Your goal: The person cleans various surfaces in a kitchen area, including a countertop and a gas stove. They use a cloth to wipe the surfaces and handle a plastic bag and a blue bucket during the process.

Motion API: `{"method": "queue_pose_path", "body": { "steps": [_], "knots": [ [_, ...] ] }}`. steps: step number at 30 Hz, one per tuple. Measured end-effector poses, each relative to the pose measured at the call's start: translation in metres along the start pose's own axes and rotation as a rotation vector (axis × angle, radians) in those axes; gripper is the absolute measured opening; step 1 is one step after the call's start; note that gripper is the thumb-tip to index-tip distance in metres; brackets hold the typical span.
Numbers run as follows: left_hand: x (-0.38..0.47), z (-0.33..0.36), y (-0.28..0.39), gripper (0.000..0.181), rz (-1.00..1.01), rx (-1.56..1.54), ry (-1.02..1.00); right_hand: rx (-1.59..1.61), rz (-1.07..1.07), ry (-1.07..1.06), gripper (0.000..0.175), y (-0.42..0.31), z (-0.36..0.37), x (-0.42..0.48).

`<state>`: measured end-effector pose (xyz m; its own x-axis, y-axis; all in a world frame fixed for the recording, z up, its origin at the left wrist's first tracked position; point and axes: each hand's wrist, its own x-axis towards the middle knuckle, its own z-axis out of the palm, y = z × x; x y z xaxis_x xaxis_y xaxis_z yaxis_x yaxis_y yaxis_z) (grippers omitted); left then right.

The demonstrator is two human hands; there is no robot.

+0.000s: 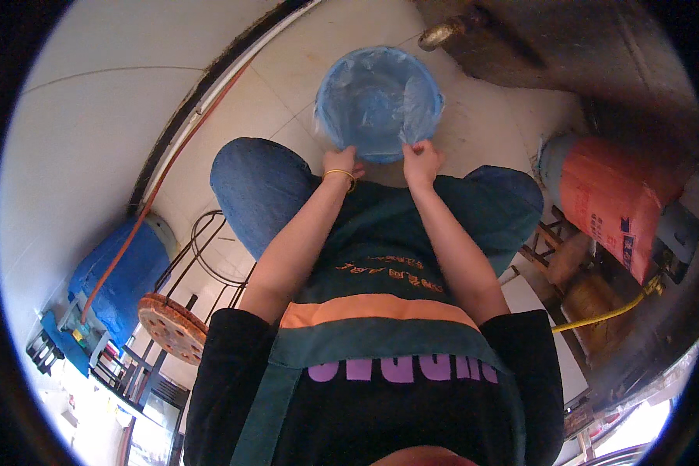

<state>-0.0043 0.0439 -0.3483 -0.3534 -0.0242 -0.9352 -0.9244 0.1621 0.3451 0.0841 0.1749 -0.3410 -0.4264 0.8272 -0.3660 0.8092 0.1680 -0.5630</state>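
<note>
A round blue plastic bucket (378,156) stands on the tiled floor in front of my knees. A thin clear plastic bag (416,108) lines it and hangs over its rim. At the near left of the rim, my left hand (342,162), with a yellow bangle at the wrist, pinches the edge of the bag. My right hand (422,163) grips the bag's edge at the near right of the rim. Both hands are close to the bucket; some fingertips are hidden behind the film.
To the left are a rusty round stool (172,329), a blue gas cylinder (122,274) and an orange hose (172,157) along the wall. At right stands a grey cylinder (552,166) beside a red printed sack (609,204). A dark metal surface (536,46) overhangs the upper right.
</note>
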Motion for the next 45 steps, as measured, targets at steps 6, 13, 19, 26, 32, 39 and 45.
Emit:
{"method": "queue_pose_path", "body": {
  "steps": [6,13,19,26,32,39,45],
  "knots": [
    [0.002,0.007,-0.019,0.03,-0.074,-0.128,0.052,-0.013,0.052,0.054,0.022,0.004,-0.007,-0.006],
    [-0.014,0.012,-0.015,0.019,0.061,-0.123,0.112,0.227,0.083,0.102,0.028,0.02,0.006,-0.005],
    [-0.015,0.012,-0.016,0.004,0.142,-0.133,0.132,0.698,0.363,-0.048,0.024,0.014,0.007,-0.008],
    [0.005,0.012,-0.023,0.014,0.295,-0.223,0.074,1.02,0.392,-0.143,0.026,0.024,0.025,0.009],
    [0.034,0.01,-0.027,0.019,0.351,-0.284,0.051,1.037,0.426,-0.164,0.028,0.015,0.029,0.011],
    [0.021,0.026,0.009,0.029,0.408,-0.281,-0.006,1.118,0.369,-0.186,0.025,0.002,0.023,0.027],
    [0.042,0.025,0.009,0.025,0.59,-0.129,-0.124,0.866,-0.008,-0.065,0.011,0.017,0.04,0.053]
  ]
}}
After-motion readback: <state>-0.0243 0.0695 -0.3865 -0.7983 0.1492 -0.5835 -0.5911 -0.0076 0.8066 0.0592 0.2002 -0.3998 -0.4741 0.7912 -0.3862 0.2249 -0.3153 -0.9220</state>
